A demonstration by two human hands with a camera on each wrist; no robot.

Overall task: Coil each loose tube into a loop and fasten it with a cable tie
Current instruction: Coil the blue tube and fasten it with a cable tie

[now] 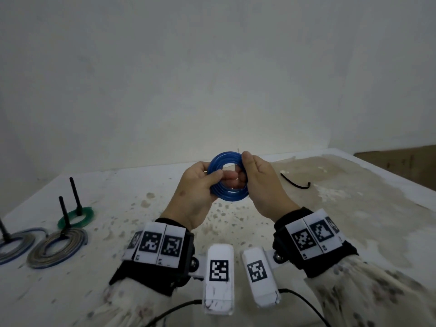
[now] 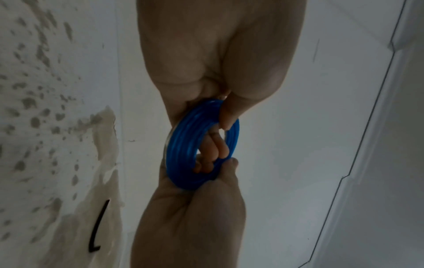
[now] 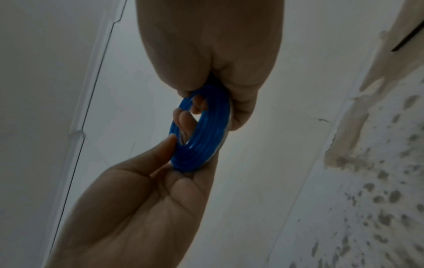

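A blue tube wound into a flat coil (image 1: 230,196) is held upright above the table between both hands. My left hand (image 1: 210,176) grips its left side, thumb on the front and fingers through the hole. My right hand (image 1: 245,166) pinches its right side. In the left wrist view the coil (image 2: 181,145) sits between my left hand (image 2: 229,111) above and the right hand below. The right wrist view shows the coil (image 3: 206,145) under my right hand (image 3: 239,110). A black cable tie (image 1: 295,182) lies loose on the table to the right of the hands.
At the table's left stand a green coil (image 1: 76,217) and two grey-blue coils (image 1: 56,247) (image 1: 14,244), each with a black tie sticking up. The white table (image 1: 354,220) is stained and speckled. A wall rises close behind it, and the right edge drops off.
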